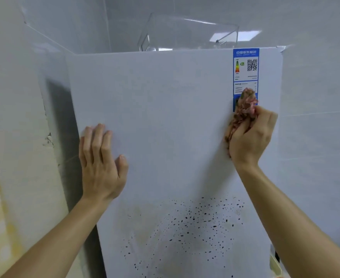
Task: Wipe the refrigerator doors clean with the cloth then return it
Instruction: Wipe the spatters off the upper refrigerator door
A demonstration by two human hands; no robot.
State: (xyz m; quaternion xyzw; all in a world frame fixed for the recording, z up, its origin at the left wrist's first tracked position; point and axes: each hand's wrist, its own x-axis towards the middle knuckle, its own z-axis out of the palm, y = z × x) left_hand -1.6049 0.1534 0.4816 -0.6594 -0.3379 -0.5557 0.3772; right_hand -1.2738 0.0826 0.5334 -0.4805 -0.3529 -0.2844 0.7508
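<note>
- White refrigerator door [165, 117] is seen upright, filling the view.
- Pink-green cloth [243, 111] is bunched in the right hand [251, 137], gripped and pressed against the door over the lower end of the blue label [245, 67].
- Left hand [99, 163] is laid flat on the door, fingers straight.
- Dark specks [195, 221] are scattered on the lower door.

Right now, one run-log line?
phase: wiping | right hand: grips cloth on energy label | left hand: flat on refrigerator door | dark specks: lower down, unwiped
</note>
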